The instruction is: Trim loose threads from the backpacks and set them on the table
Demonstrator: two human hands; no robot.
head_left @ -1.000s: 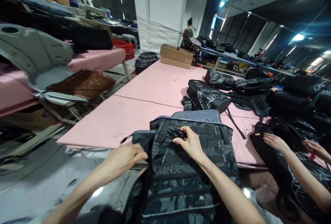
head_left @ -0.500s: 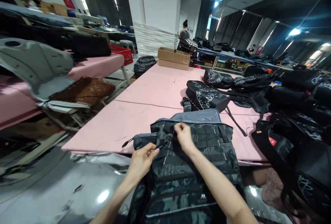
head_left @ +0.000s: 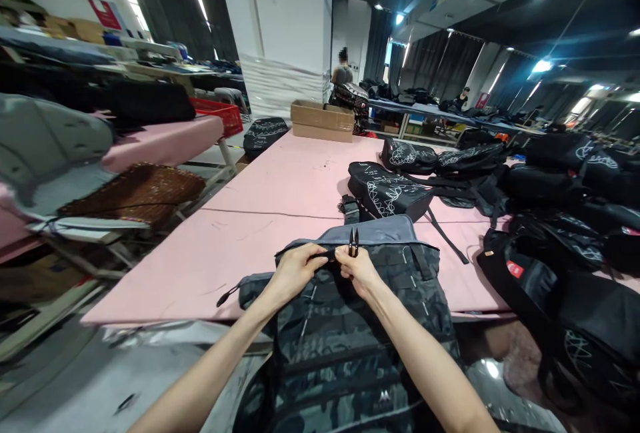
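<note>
A dark camouflage backpack [head_left: 350, 353] lies over the table's near edge, its top flap open and grey lining [head_left: 385, 228] showing. My left hand [head_left: 299, 270] is closed, pinching black fabric at the backpack's top edge, left of centre. Right beside it, my right hand [head_left: 359, 269] is closed around small dark thread snips [head_left: 354, 242], whose blades point up and away from me. The fingertips of both hands nearly meet at the edge. What lies between them is too small to make out.
The backpack rests on a pink-covered table [head_left: 240, 233]. Behind it lie a black bag with white line drawings [head_left: 390, 190] and a cardboard box [head_left: 323, 121]. More black bags [head_left: 575, 286] pile up at right. A chair [head_left: 55, 160] stands at left; a person [head_left: 343, 76] is farther back.
My left hand has moved up and right from the backpack's side to its top edge, beside my right hand. The snips' blades now show above my right hand. The view has shifted slightly.
</note>
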